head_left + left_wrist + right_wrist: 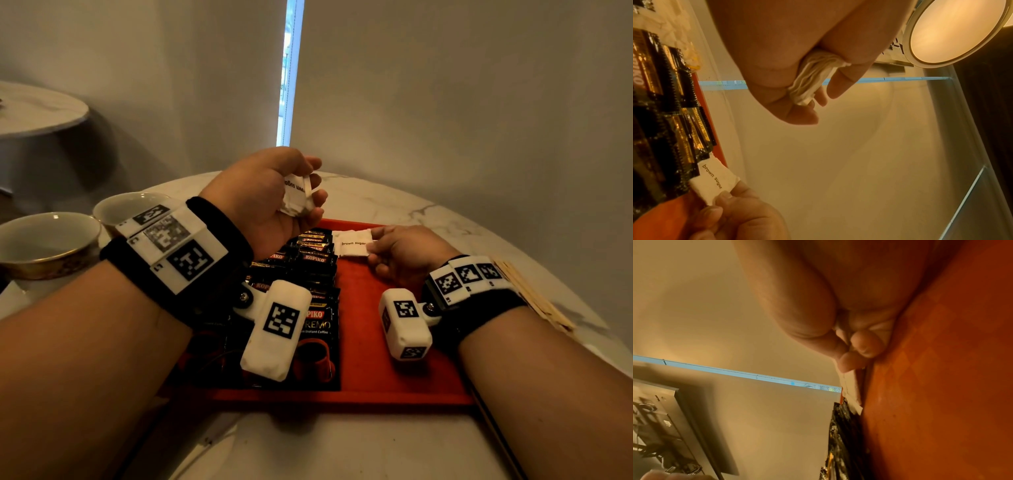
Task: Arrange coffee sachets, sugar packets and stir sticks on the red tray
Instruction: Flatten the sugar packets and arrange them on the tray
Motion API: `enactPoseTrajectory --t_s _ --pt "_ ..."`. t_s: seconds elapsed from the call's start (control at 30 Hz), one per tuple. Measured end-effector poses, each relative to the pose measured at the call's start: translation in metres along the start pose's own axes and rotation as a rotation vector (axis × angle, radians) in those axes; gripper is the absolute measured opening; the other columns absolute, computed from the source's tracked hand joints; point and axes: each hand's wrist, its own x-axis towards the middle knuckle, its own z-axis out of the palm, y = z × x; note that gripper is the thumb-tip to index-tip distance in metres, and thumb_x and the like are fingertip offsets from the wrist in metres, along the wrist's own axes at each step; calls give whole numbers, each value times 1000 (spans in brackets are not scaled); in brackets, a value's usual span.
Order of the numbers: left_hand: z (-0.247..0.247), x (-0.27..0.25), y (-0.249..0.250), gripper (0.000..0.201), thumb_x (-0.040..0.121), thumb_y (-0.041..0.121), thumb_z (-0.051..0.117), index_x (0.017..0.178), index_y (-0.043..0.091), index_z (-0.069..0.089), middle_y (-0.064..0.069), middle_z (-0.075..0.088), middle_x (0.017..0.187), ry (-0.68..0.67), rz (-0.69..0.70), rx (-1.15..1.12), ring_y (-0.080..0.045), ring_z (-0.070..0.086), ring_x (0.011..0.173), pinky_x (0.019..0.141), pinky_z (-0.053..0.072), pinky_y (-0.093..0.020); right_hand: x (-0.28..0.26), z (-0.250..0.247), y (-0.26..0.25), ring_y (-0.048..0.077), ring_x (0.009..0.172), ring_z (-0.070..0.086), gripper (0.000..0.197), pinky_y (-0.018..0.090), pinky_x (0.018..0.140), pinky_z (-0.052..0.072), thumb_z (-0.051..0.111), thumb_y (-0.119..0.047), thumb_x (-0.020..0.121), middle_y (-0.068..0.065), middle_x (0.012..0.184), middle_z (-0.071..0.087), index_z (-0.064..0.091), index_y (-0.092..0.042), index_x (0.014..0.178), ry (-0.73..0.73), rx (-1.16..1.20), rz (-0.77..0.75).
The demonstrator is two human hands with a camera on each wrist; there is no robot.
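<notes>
A red tray (383, 370) lies on the marble table. Black coffee sachets (308, 274) overlap in a row down its left half, also seen in the left wrist view as coffee sachets (663, 113). My left hand (274, 192) hovers above the tray's far end and grips a bundle of white sugar packets (297, 195), the same sugar packets (813, 81) showing edge-on. My right hand (400, 253) pinches one brown sugar packet (352, 244) lying flat at the tray's far edge beside the sachets; it reads as the brown sugar packet (715, 180). Wooden stir sticks (534, 294) lie right of the tray.
Two gold-rimmed cups (48, 243) stand on the table at the left, beyond my left forearm. A second round table (37, 109) is at the far left. The wall is close behind the table (428, 209).
</notes>
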Motion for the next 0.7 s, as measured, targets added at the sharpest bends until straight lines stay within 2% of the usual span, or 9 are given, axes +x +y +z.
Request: enactPoseTrajectory --t_s 0.13,0.2,0.3,0.43,0.7 --pt "-1 1 -1 17 94 10 48 102 10 63 -8 54 98 5 -1 5 -18 59 72 52 49 -24 1 2 0 10 52 57 28 20 40 41 45 9 97 11 82 70 63 -4 113 1 -31 -20" --pt "0 1 -1 18 94 10 47 101 10 63 -8 54 98 2 -4 6 -18 59 72 52 49 -24 1 2 0 10 53 59 28 20 40 44 48 9 96 12 86 70 63 -4 115 15 -38 -35" --pt "-1 1 -1 18 94 10 47 102 11 63 -8 54 100 1 -7 11 -18 59 74 53 49 -25 -1 3 0 11 53 62 24 21 43 50 50 10 96 14 89 68 62 -4 112 40 -29 -50" --pt "-1 2 0 17 93 9 46 100 10 62 -8 53 97 -7 2 -4 -18 59 72 53 49 -26 -3 5 0 18 61 66 22 24 48 57 50 14 95 20 95 66 60 -5 98 79 19 -54" --pt "-1 2 -1 18 93 9 46 101 9 63 -9 54 98 -5 3 -3 -18 59 72 53 49 -26 -3 7 0 22 68 71 28 27 52 60 49 15 95 26 108 67 59 -1 116 71 29 -24"
